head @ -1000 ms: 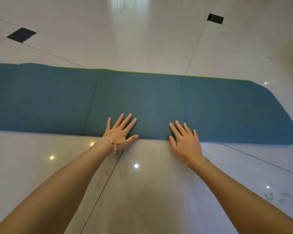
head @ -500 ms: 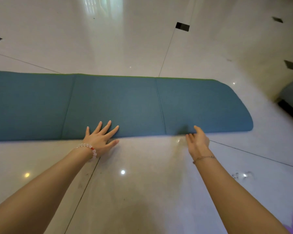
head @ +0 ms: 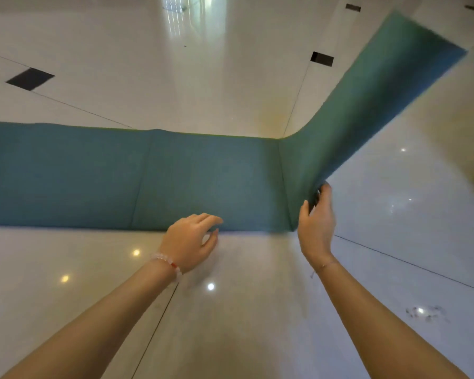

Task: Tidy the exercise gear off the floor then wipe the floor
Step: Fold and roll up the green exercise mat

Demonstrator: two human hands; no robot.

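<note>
A teal yoga mat [head: 197, 179] lies on the glossy white tiled floor [head: 241, 324], its long axis running left to right across the view and its left end passing out of the frame. From the left edge to a crease right of centre it lies flat. Beyond that crease the right-hand section is bent upward and stands off the floor, slanting toward the upper right corner, where its far end is blurred. The right hand [head: 316, 214] grips the near edge of this raised section just past the crease, thumb on the near face and fingers wrapped behind it. The left hand [head: 192, 239] sits at the near edge of the flat part, fingers bent with their tips on the mat's border and the thumb just below it; I cannot tell whether it holds that edge or only touches it. A beaded bracelet [head: 167, 263] circles the left wrist. Small dark inset tiles [head: 30, 78] mark the floor beyond the mat.
</note>
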